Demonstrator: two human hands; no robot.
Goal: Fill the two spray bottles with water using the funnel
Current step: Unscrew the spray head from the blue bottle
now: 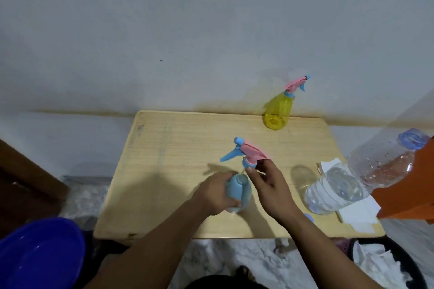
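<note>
A blue spray bottle (pixel 238 191) stands near the middle of the wooden table (pixel 178 148). My left hand (pixel 216 192) is wrapped around its body. My right hand (pixel 265 180) pinches the blue collar under its pink and blue spray head (pixel 246 151), whose nozzle points left. A yellow spray bottle (pixel 279 110) with a pink spray head on it stands at the back of the table by the wall. A large clear water bottle (pixel 359 176), uncapped and partly full, stands at the right. No funnel is in view.
White papers (pixel 359 216) lie under the water bottle at the table's right edge, with a small blue cap (pixel 308 218) beside it. An orange object (pixel 408 190) stands at the far right. A blue basin (pixel 40 253) sits lower left; a dark bin holding white paper (pixel 385 263) is lower right.
</note>
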